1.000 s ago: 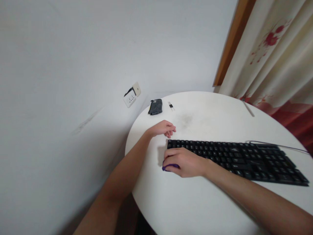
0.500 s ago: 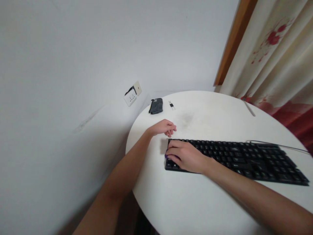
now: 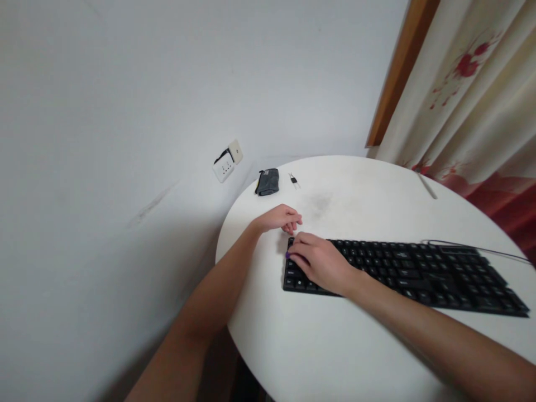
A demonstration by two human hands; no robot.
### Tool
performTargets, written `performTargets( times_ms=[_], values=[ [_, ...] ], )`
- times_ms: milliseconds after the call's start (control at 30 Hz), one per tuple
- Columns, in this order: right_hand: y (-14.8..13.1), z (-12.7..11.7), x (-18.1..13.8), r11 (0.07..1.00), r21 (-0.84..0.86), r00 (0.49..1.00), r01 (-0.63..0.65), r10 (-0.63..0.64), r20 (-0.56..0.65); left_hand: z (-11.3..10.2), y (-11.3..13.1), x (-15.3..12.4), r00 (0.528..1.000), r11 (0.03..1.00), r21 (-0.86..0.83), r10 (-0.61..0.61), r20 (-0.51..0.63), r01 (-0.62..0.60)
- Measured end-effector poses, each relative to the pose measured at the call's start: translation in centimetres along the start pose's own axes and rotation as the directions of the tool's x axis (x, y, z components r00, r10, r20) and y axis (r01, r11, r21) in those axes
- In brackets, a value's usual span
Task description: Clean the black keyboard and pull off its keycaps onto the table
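One pale wall is rising to the left of the left hand and also beyond it. On this wall, a white socket is sitting beyond the left hand, to its left side. A dark grey pouch is lying on the round white table, beyond the same hand and near to it. The left hand is resting in a released way, its fingers bending loosely, near the far left corner of the keyboard. A small black thing with thin metal legs is lying beyond this hand, slightly to its right.

The right hand is reaching over the keyboard's left end. Its thumb and fingers are pinching a small purple thing, which is peeping out left of the fingertips; the hand is hiding the rest, so I cannot tell its form.

The keyboard is stretching under the right hand and away to its right. Well beyond this hand, to its right, a brown wooden frame, a thin stick and a flowered curtain are showing. A dark cable is running behind the keyboard.
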State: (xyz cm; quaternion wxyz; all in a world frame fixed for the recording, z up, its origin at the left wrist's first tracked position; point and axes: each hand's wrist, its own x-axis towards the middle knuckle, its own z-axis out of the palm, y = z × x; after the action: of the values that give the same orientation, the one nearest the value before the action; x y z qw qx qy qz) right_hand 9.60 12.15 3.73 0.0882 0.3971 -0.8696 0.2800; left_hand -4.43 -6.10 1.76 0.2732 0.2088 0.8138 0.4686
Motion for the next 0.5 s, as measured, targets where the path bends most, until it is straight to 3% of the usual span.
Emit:
performTargets(
  times_ms=[67,133,200,267,333,400,467,500],
  values=[
    [0.8,0.2,0.1,0.991,-0.064,0.992,-0.116,0.112,-0.056,0.0,0.0,0.0,1.0,1.0,0.001,-0.006,0.002,0.006],
    [0.4,0.4,-0.2,0.991,-0.098,0.996,-0.094,0.093,-0.01,0.0,0.0,-0.1,1.0,1.0,0.004,-0.008,0.001,0.008],
    [-0.8,0.5,-0.6,0.995,-0.063,0.991,0.072,-0.064,0.12,0.0,0.0,0.0,1.0,1.0,0.006,-0.005,0.003,0.005],
    [-2.3,0.5,-0.8,0.968,0.035,0.939,0.247,-0.248,0.237,-0.1,-0.1,0.0,1.0,1.0,0.007,-0.009,0.003,0.009],
    [-2.9,0.3,-0.8,0.947,0.112,0.914,0.3,-0.319,0.251,-0.1,-0.2,0.0,1.0,1.0,0.009,-0.015,-0.002,0.015],
    [-2.1,0.1,-0.5,0.971,0.107,0.962,0.213,-0.228,0.152,-0.2,-0.2,0.1,1.0,1.0,0.007,-0.011,-0.001,0.011],
    [-0.2,-0.1,0.0,0.998,0.053,1.0,0.028,-0.027,-0.005,-0.2,-0.3,0.1,1.0,1.0,0.003,0.001,0.014,-0.001],
    [0.9,-0.2,0.1,0.996,0.022,0.994,-0.081,0.082,-0.075,-0.2,-0.3,0.1,1.0,1.0,0.001,0.003,0.02,-0.003]
  ],
)
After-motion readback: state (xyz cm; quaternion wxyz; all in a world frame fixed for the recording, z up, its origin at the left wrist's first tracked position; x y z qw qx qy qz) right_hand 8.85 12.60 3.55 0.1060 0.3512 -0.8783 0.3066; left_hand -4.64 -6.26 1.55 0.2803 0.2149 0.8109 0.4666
